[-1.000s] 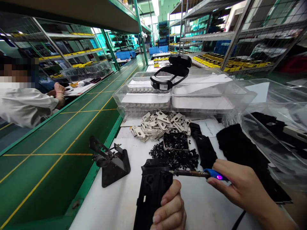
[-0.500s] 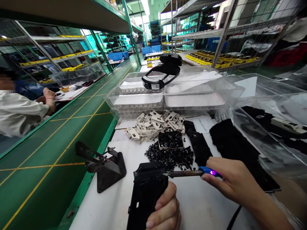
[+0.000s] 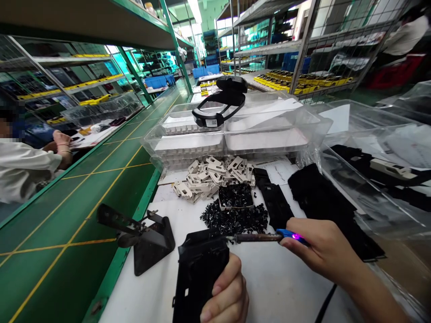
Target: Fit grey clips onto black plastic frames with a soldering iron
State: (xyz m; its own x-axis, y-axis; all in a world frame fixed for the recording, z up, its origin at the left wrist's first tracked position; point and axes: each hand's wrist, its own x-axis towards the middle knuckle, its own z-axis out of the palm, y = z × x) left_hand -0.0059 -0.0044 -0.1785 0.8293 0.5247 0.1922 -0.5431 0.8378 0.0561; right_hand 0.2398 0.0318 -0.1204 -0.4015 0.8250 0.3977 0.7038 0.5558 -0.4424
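My left hand (image 3: 229,294) is closed around a black plastic panel (image 3: 200,273), which is tilted up at the near edge of the table; the fingers wrap its right side. In my right hand (image 3: 323,246) is a soldering iron (image 3: 257,237) with a blue handle and a lit purple light. The iron points left, and its tip meets the panel's upper right edge. Just beyond lies a heap of small black plastic pieces (image 3: 232,220), partly inside a shallow box (image 3: 235,197). Behind it is a pile of beige plastic parts (image 3: 215,177).
A dark metal iron stand (image 3: 155,246) is at the left. More black panels (image 3: 316,193) lie at the right, near clear plastic trays (image 3: 269,141). A black headband device (image 3: 218,105) rests on the trays. A person (image 3: 27,161) sits beyond the green conveyor (image 3: 77,215).
The panel, my left hand and the iron appear slightly further left, along with the whole scene as the view shifts. The iron's tip stays at the panel's upper right edge.
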